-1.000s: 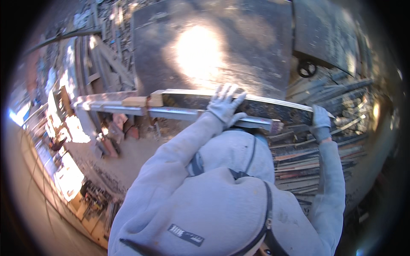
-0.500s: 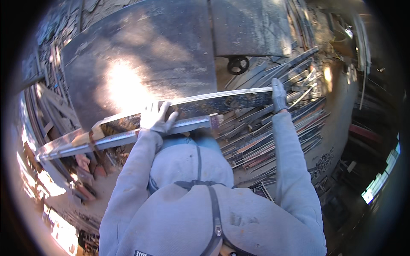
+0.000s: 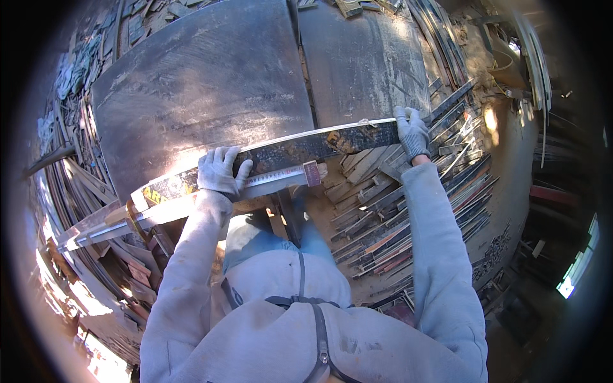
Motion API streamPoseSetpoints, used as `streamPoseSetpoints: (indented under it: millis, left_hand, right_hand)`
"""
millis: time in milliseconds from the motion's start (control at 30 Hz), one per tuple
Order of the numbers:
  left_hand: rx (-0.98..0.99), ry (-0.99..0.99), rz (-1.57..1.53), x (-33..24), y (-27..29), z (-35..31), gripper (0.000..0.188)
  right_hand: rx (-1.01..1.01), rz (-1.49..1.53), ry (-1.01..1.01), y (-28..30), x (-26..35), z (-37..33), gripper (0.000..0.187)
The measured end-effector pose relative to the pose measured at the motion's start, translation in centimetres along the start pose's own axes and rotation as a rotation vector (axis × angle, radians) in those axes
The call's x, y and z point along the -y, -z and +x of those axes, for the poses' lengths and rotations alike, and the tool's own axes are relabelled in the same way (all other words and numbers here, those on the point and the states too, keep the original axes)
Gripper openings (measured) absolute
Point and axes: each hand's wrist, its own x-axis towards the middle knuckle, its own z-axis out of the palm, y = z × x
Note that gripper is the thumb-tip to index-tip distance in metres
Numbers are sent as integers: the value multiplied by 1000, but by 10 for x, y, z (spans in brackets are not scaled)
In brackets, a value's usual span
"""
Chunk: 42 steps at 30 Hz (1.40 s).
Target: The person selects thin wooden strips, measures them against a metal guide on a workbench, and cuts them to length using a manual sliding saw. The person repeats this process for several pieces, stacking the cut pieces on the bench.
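A long, narrow strip of dark-faced plywood [image 3: 300, 150] with yellow printing lies across in front of me, its pale edge upward. My left hand [image 3: 220, 170], in a pale work glove, lies on the strip's left part, fingers stretched forward and thumb apart. At the right end, my gloved right hand [image 3: 412, 133] is closed around the strip, fingers bent over its end. Nearer to me, a metal rail with a ruler scale [image 3: 274, 181] runs alongside the strip, ending in a reddish block [image 3: 311, 173].
A large dark tabletop [image 3: 204, 96] fills the far left, with a second panel [image 3: 364, 64] to its right across a narrow gap. Stacked wooden offcuts [image 3: 408, 223] cover the ground on the right. More scrap strips [image 3: 70, 172] lie along the left, with sunlit patches among them.
My left hand sits slightly further left, and the strip's printed face shows more. The right panel now reaches nearer the strip; the handwheel below it is out of sight.
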Motion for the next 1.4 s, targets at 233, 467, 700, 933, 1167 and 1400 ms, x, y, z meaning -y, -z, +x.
streamPoseSetpoints:
  millis: [233,467,700,933,1167,1400]
  left_hand:
    - [-73,38,5,-10,-2,-9,38]
    - [-10,115,45,-13,-6,-18,43]
    - [-69,92,45,-14,-9,-24,41]
    - [-162,66,47,-10,-12,-26,35]
    - [-107,115,126,-16,-5,-24,49]
    - [217,-78,363,-9,15,-61,138]
  right_hand:
    - [112,-565,987,21,6,-24,100]
    - [239,-674,917,-5,26,-5,58]
    - [213,-658,934,-5,22,-10,53]
    - [185,-664,944,-11,24,-6,49]
    - [132,-559,944,-9,20,-7,51]
    - [190,-578,868,-36,26,10,74]
